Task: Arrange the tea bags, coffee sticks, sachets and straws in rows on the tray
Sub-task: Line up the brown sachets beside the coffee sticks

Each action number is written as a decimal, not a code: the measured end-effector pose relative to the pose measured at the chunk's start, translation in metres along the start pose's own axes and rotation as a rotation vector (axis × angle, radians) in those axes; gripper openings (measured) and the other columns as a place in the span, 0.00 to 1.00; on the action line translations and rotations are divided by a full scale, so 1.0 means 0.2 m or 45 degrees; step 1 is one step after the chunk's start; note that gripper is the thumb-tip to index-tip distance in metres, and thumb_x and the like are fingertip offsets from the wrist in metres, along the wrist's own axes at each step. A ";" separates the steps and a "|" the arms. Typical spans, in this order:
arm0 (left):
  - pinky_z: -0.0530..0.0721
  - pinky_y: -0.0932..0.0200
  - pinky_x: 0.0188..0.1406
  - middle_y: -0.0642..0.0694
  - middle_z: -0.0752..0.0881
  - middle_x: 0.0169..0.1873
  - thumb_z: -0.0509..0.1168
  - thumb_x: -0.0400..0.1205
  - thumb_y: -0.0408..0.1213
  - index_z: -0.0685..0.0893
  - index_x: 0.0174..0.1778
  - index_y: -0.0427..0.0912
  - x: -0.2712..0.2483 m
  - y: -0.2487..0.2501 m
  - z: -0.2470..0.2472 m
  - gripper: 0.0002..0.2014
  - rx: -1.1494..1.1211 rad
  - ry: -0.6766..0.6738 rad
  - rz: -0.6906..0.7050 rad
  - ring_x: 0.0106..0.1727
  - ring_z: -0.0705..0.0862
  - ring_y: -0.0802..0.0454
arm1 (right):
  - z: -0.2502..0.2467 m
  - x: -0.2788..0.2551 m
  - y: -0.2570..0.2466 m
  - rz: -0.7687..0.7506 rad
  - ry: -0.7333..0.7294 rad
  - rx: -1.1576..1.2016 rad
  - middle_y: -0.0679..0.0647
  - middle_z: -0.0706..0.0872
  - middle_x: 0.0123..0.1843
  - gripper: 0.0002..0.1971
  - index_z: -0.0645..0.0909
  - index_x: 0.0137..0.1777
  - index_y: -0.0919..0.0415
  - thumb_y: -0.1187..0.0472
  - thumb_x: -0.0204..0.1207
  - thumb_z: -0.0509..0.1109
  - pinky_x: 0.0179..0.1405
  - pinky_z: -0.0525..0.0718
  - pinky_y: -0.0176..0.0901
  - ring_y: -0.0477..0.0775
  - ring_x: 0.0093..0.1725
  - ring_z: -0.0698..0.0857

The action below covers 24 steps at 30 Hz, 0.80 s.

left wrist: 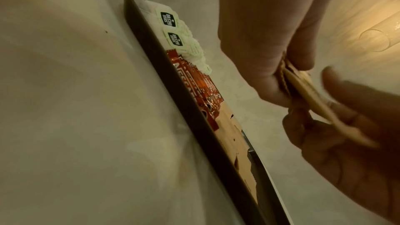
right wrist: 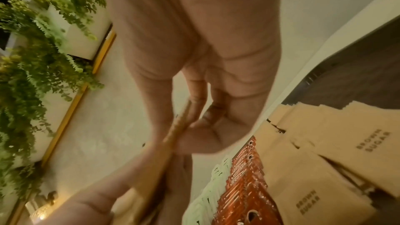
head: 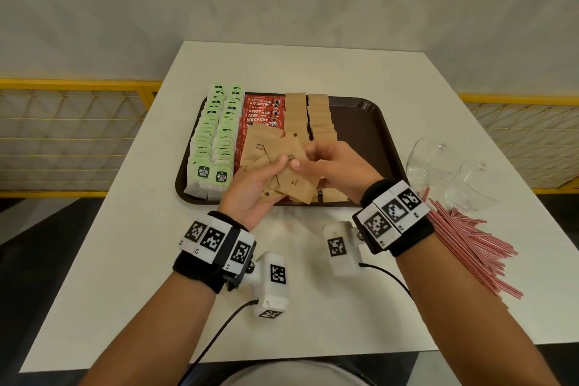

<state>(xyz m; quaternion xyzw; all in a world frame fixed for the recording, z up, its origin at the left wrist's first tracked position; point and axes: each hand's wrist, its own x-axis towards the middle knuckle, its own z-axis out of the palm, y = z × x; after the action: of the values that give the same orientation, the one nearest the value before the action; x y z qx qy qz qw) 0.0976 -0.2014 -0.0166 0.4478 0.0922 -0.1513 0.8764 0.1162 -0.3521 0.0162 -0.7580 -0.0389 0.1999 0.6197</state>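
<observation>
A dark brown tray (head: 360, 128) holds two rows of green tea bags (head: 216, 135), a row of red coffee sticks (head: 260, 113) and two rows of brown sugar sachets (head: 316, 116). Above its near side my left hand (head: 266, 178) grips a fanned bundle of brown sachets (head: 282, 153). My right hand (head: 326, 160) pinches one sachet at the bundle's right edge. The left wrist view shows the bundle (left wrist: 303, 91) edge-on between both hands. Red-and-white straws (head: 470, 247) lie in a loose heap on the table, right of the tray.
Two clear glasses (head: 432, 160) (head: 473, 185) stand on the white table beyond the straws. The tray's right third is bare. Yellow railings (head: 78, 84) run beside the table on both sides. Cables trail from the wrist cameras toward the near edge.
</observation>
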 end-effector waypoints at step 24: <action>0.88 0.55 0.44 0.43 0.89 0.47 0.62 0.80 0.23 0.83 0.54 0.36 -0.03 0.03 0.02 0.10 0.144 -0.071 0.132 0.49 0.88 0.50 | -0.15 -0.01 -0.11 0.254 -0.320 -0.297 0.54 0.87 0.44 0.10 0.84 0.54 0.71 0.69 0.73 0.72 0.49 0.85 0.45 0.51 0.46 0.85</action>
<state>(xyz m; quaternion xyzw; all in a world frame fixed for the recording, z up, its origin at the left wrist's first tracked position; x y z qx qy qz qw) 0.0938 -0.2007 -0.0086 0.4962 0.0356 -0.1230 0.8587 0.1287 -0.3757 0.0416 -0.7938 -0.0633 0.3475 0.4952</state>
